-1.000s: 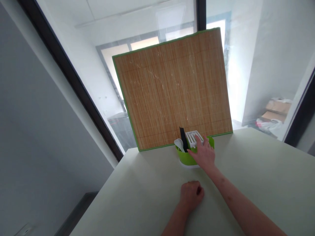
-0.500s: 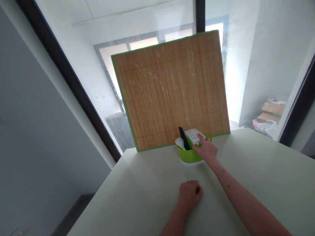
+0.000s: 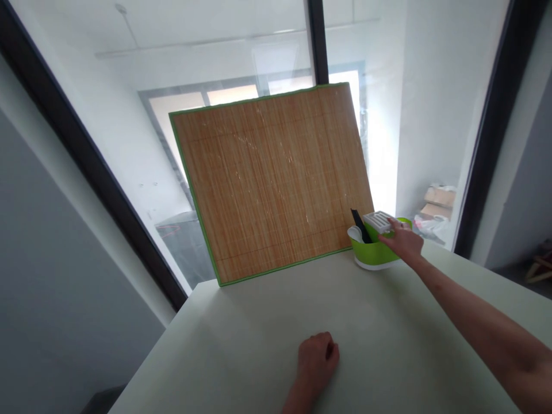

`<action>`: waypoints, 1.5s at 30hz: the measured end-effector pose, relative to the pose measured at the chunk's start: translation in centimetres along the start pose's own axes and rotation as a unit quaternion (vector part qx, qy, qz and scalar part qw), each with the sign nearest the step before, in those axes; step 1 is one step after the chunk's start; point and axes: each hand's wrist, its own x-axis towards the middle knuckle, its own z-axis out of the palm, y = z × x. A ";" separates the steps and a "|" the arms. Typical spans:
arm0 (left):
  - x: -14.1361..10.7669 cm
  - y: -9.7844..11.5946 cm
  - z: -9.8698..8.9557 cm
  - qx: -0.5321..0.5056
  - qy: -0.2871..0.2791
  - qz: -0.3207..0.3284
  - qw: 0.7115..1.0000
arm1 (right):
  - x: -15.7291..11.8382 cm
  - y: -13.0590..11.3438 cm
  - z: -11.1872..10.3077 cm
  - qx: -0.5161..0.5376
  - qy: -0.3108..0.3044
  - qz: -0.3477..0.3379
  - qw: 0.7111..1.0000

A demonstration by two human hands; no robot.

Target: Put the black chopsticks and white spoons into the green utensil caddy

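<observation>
- The grip of the right hand (image 3: 403, 238) is pinching the top of the green container (image 3: 373, 253), thumb on the near side and fingers over the white slotted insert (image 3: 374, 220); the exact fingertip contact is too small to make out.
- The green container stands upright on the worktop (image 3: 241, 345), toward its far edge, and its bottom is edged by a white base (image 3: 375, 266).
- Inside it, to the left of the slotted insert, a long black piece (image 3: 361, 227) leans up and to the left, its top end above the rim.
- At the container's left end, just beside the black piece, a white spoon head (image 3: 355, 233) shows over the rim.
- The left hand (image 3: 318, 356) rests on the worktop well apart from the container, nearer the person, its fingers curled into a loose fist.
- Behind, a brown slatted mat (image 3: 271, 190) with green edging stands on edge at the far side of the worktop; the container overlaps its lower right corner in view.
- Beyond the mat is a glass partition (image 3: 207, 63) with a dark post (image 3: 318, 43).
- Through the glass at right, cardboard boxes (image 3: 439, 197) are piled up.
</observation>
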 end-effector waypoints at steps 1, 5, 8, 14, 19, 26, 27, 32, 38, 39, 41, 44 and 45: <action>0.0 -0.1 0.0 0.002 0.001 0.001 1.000 | 0.7 1.1 0.1 -0.006 0.004 0.007 1.000; 0.2 -0.6 0.7 0.013 0.001 -0.007 1.000 | 2.9 4.5 1.0 -0.008 -0.005 0.043 0.999; 0.4 -1.1 1.3 0.015 -0.008 -0.013 1.000 | 3.7 6.1 1.9 0.005 -0.015 0.048 0.999; 0.8 -1.4 1.5 0.030 -0.037 -0.017 0.999 | 3.6 7.4 3.5 0.017 -0.021 0.051 0.998; 0.7 -1.3 1.4 0.038 -0.039 -0.020 0.998 | 3.3 7.8 3.8 0.022 -0.040 0.051 0.998; 0.5 -0.7 0.8 0.042 -0.033 -0.017 0.998 | 3.3 7.3 1.8 0.031 -0.063 0.036 0.997; 0.5 -0.6 0.7 0.042 -0.031 -0.017 0.998 | 3.2 7.0 1.1 0.042 -0.062 0.019 0.997; 0.6 -0.8 0.7 0.040 -0.027 -0.007 0.999 | -1.8 3.1 -2.8 0.143 -0.092 -0.172 0.970; 0.6 -0.5 0.3 0.034 -0.024 -0.003 0.999 | -16.8 -4.1 -2.6 0.171 -0.178 -0.301 0.921; 0.5 -0.4 0.2 0.031 -0.021 -0.004 0.999 | -19.1 -5.0 -2.2 0.175 -0.188 -0.313 0.914; 0.4 -0.2 -0.1 0.027 -0.023 -0.006 0.999 | -22.7 -6.5 -1.4 0.186 -0.212 -0.342 0.896; 0.2 -0.3 -0.2 0.021 -0.032 -0.014 0.999 | -25.6 -7.6 -0.4 0.198 -0.246 -0.389 0.865; 0.2 -0.3 -0.2 0.021 -0.033 -0.016 0.999 | -26.0 -7.7 -0.1 0.199 -0.252 -0.398 0.860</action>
